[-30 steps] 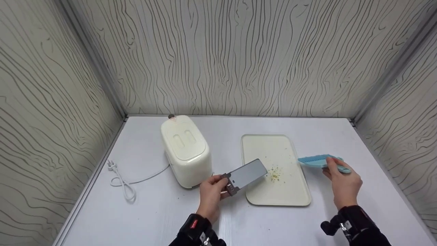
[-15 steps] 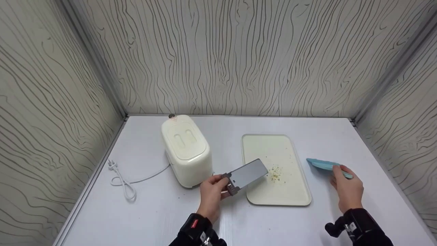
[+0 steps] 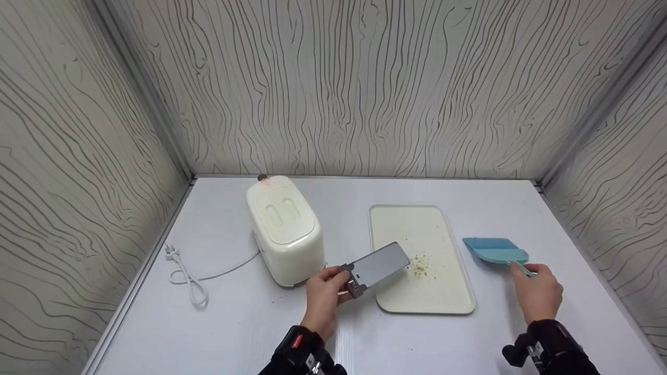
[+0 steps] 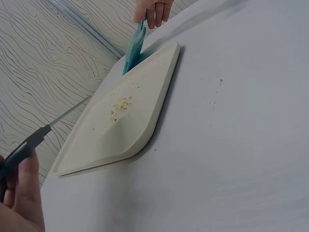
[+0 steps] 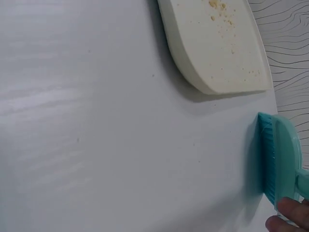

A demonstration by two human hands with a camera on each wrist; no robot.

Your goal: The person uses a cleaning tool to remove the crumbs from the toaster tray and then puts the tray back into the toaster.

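Note:
My left hand (image 3: 322, 298) pinches the dark end of a flat grey crumb tray (image 3: 381, 266), whose far end hangs over the left side of a cream serving tray (image 3: 443, 301). In the left wrist view the crumb tray (image 4: 67, 113) appears edge-on. Yellowish crumbs (image 3: 419, 265) lie scattered near the middle of the serving tray. Right of it, my right hand (image 3: 539, 294) grips the handle of a light-blue hand brush (image 3: 497, 252). In the right wrist view, the brush's bristles (image 5: 268, 157) face the table, just off the serving tray; whether they touch it is unclear.
A cream toaster (image 3: 292, 245) with a lid stands left of the serving tray. Its white cord and plug (image 3: 172, 253) lie at the far left. A few specks dot the white table (image 3: 250, 333). Patterned panels (image 3: 333, 94) wall the back and sides.
My right hand has shifted a little right and toward me, and the brush has turned so its bristles point away from me. The left hand and crumb tray stay nearly still.

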